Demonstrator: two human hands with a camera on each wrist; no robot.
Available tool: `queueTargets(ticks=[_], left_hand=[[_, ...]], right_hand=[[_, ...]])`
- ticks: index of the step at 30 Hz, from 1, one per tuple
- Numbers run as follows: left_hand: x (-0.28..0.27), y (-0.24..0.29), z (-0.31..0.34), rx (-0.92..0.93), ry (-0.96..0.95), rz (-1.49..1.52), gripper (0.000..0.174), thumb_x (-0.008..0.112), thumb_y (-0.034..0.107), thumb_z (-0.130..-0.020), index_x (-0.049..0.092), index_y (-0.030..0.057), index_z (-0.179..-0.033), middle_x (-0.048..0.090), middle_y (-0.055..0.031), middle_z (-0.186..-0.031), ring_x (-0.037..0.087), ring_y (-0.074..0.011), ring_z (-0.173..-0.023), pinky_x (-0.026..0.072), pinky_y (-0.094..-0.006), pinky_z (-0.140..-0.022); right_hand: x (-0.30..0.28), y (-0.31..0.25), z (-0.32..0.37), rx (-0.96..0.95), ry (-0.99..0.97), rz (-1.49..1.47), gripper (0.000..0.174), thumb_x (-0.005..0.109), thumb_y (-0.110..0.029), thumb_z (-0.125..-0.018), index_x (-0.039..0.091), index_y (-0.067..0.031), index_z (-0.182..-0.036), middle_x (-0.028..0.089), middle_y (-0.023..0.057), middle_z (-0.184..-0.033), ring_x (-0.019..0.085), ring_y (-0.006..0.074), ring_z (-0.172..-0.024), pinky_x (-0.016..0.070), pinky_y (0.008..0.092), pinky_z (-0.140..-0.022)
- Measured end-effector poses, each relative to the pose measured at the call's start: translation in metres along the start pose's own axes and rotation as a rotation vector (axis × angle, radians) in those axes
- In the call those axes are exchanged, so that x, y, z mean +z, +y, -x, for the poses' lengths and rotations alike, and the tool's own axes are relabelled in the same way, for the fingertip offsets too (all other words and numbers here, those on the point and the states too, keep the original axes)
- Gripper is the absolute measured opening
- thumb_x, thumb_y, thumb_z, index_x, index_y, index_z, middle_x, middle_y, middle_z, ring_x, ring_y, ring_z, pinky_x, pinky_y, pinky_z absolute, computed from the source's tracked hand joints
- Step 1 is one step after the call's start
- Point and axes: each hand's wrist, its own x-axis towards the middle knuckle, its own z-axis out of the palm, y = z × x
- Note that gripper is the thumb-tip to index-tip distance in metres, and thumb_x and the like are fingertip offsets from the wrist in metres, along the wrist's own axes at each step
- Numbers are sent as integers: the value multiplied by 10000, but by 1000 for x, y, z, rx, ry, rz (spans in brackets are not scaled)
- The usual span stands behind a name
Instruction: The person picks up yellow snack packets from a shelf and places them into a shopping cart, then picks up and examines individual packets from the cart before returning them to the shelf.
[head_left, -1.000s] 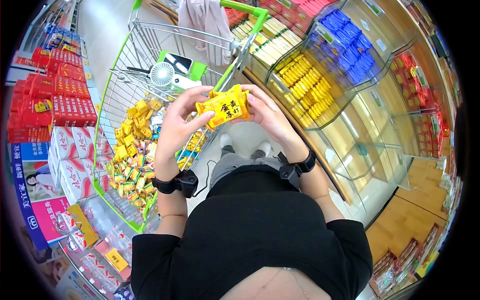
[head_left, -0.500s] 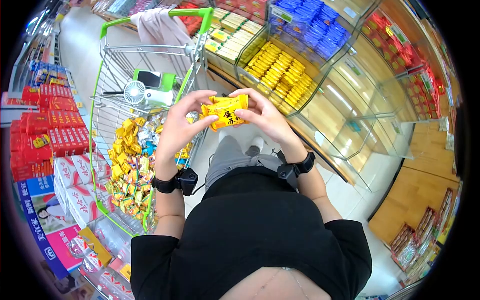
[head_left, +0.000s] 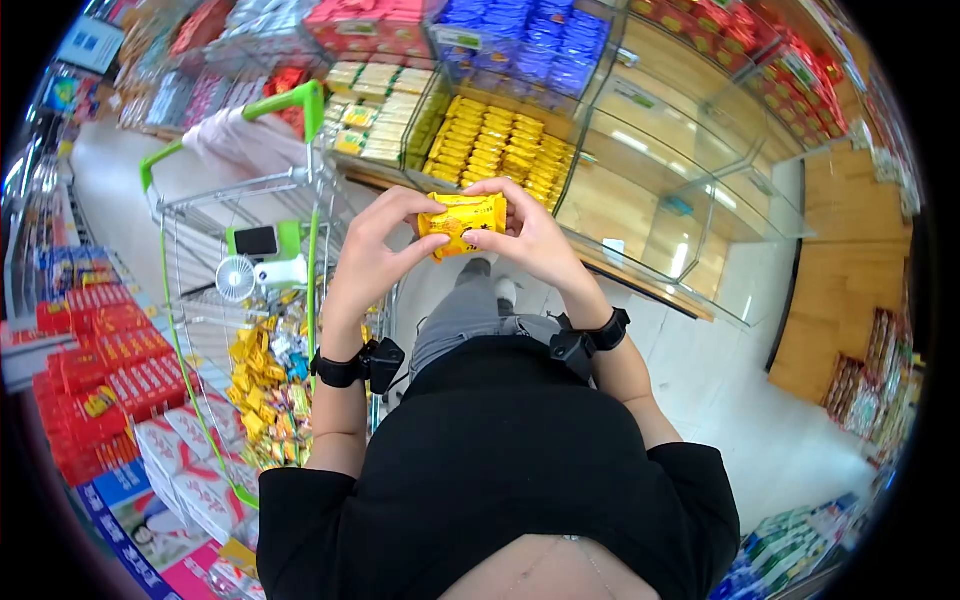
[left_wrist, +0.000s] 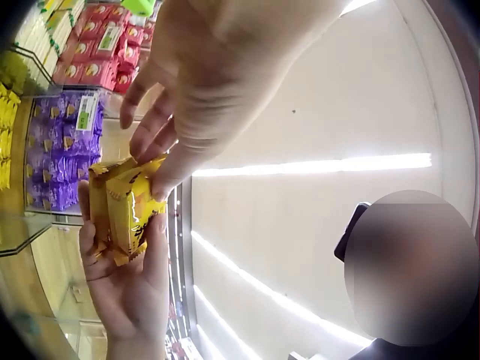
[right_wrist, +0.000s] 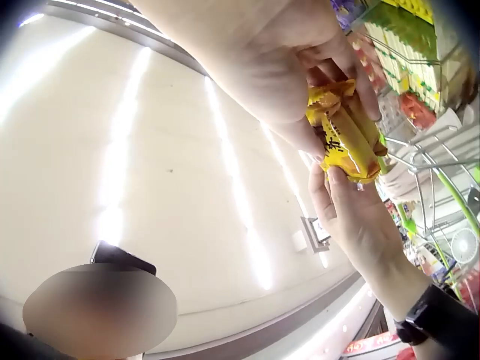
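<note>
Two yellow cracker packets (head_left: 468, 212) with dark printed characters are held together in front of the chest, one behind the other. My left hand (head_left: 385, 235) pinches their left end, thumb on the front face. At the right end, my right hand (head_left: 535, 235) grips them the same way, its thumb across the printed front. The left wrist view shows the packets (left_wrist: 129, 210) edge-on between both hands, with the rear one partly hidden. In the right wrist view, fingers wrap behind the packets (right_wrist: 347, 139).
A green-rimmed shopping cart (head_left: 314, 215) stands at left, holding loose wrapped snacks (head_left: 262, 385), a small white fan (head_left: 235, 278) and a phone (head_left: 256, 241). Ahead are shelf bins of yellow packets (head_left: 490, 145) and blue packets (head_left: 525, 40). Red boxes (head_left: 125, 350) are stacked beyond the cart.
The view has turned right, so the cart and shelves shift left in it. Both hands keep hold of the packets, whose printed face is now more covered by the right thumb.
</note>
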Motion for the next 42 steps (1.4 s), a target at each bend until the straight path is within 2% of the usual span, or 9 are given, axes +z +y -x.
queueTargets(ticks=[8, 14, 19, 28, 31, 33, 37, 39, 42], left_hand=[[21, -18, -77, 148, -160, 162, 254, 672, 51, -631, 583, 15, -866, 553, -83, -876, 529, -169, -776, 409, -254, -696], [27, -32, -115, 170, -125, 149, 326, 659, 56, -656, 557, 45, -966, 495, -74, -989, 497, -135, -753, 415, -249, -694], [28, -50, -136, 151, -291, 229, 450, 648, 85, -672, 487, 53, -1091, 478, -71, -1129, 482, -189, -1001, 407, -289, -802], [44, -78, -159, 73, -400, 317, 454, 652, 88, -686, 493, 68, -1111, 528, -65, -1040, 508, -155, -911, 426, -258, -753], [57, -101, -166, -13, -498, 338, 408, 648, 83, -682, 529, 51, -1071, 523, -56, -1033, 502, -153, -934, 415, -260, -775], [69, -117, -168, -41, -541, 341, 381, 645, 80, -686, 537, 48, -1049, 527, -61, -1007, 512, -147, -883, 424, -258, -745], [101, -161, -165, -138, -597, 385, 375, 665, 76, -664, 547, 45, -1018, 539, -61, -964, 525, -142, -816, 437, -257, -701], [116, -180, -162, -177, -604, 376, 415, 694, 73, -629, 544, 39, -1015, 547, -63, -954, 522, -152, -791, 438, -265, -697], [134, -199, -156, -174, -610, 297, 428, 701, 82, -620, 538, 32, -1013, 546, -63, -957, 517, -157, -785, 437, -272, -702]], right_hand=[[-39, -16, -8, -110, 274, 98, 425, 659, -91, -710, 433, -45, -1068, 535, 44, -968, 530, 96, -853, 443, 231, -718], [-61, -17, -26, -145, 359, 152, 430, 664, -87, -700, 440, -30, -1063, 529, 47, -958, 511, 100, -871, 421, 232, -736], [-73, -21, -40, -176, 377, 291, 422, 659, -83, -694, 447, -43, -1057, 513, 45, -979, 499, 113, -891, 413, 255, -764], [-86, -20, -63, -210, 390, 390, 388, 617, -49, -713, 430, -49, -1053, 527, 68, -967, 504, 146, -925, 397, 278, -807], [-96, -9, -70, -126, 378, 463, 405, 626, -57, -705, 437, -44, -1063, 503, 59, -1009, 470, 148, -986, 361, 276, -861], [-106, 7, -74, -36, 413, 701, 400, 645, -78, -673, 461, -35, -1026, 522, 97, -995, 493, 199, -972, 369, 290, -849], [-121, 44, -85, -21, 489, 832, 386, 669, -105, -629, 502, -31, -969, 540, 130, -971, 502, 257, -955, 381, 319, -830], [-126, 56, -90, 146, 485, 1013, 375, 685, -122, -593, 537, -33, -925, 561, 140, -926, 508, 294, -924, 399, 350, -795], [-134, 81, -97, 214, 503, 1050, 339, 666, -121, -577, 564, -38, -890, 569, 145, -874, 504, 325, -892, 408, 380, -775]])
